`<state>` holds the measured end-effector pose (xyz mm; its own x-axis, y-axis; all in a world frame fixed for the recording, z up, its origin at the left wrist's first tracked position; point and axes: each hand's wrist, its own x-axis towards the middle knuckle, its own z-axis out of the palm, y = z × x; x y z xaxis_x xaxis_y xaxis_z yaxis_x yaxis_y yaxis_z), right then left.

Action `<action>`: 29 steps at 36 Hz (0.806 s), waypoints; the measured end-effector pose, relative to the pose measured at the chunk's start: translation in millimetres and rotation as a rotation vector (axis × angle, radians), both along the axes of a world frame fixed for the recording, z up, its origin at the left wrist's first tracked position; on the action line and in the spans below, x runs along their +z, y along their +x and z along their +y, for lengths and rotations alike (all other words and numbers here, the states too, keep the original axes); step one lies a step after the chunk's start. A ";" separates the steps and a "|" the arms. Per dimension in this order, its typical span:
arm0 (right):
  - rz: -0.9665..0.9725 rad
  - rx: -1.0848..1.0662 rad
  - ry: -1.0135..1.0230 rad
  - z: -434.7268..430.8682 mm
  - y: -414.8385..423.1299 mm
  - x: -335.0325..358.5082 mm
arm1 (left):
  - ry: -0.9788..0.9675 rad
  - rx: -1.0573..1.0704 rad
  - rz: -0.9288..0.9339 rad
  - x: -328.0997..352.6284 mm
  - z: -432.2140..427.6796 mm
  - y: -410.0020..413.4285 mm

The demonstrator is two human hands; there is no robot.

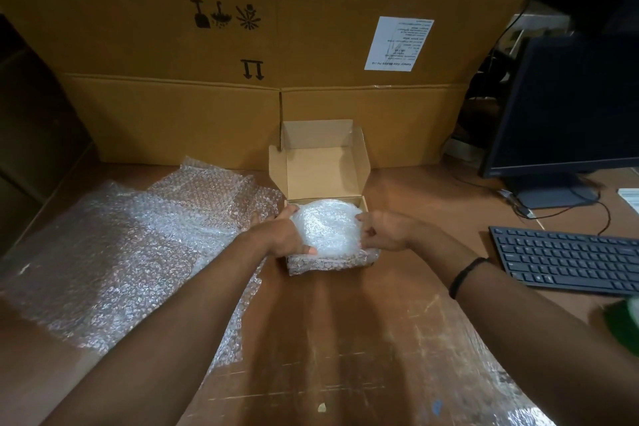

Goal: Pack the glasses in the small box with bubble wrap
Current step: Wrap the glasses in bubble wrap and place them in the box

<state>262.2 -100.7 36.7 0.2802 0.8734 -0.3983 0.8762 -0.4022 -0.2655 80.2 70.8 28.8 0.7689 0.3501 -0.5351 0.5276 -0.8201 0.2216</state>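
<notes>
Bubble-wrapped bundle [325, 228] gripped between left hand [283, 235], right hand [383, 230].

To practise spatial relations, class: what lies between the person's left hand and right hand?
In the head view, a bubble-wrapped bundle lies between the left hand and the right hand, which both grip it at the open small box.

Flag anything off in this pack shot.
The wrapped bundle domes above the small box rim, and wrap spills over the near wall, so the lid may not close flat. Behind, the big carton stands upside down: its arrows point down and its label reads inverted.
</notes>
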 end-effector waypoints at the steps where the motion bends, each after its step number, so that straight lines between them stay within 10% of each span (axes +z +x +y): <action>1: 0.034 0.007 -0.017 -1.4 1.8 5.2 | 0.022 -0.003 0.001 -0.5 -1.3 0.0; 17: 0.075 0.067 -0.080 -4.8 4.9 12.0 | 0.040 0.000 -0.081 -6.2 -4.8 -4.2; 29: -0.306 0.035 -0.069 8.6 -14.2 7.7 | -0.112 -0.009 0.014 7.5 -1.8 -6.5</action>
<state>247.9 -92.1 44.3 0.3660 0.8587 -0.3586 0.9250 -0.3780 0.0390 73.6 69.0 36.4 0.7639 0.2802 -0.5813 0.5237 -0.7955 0.3047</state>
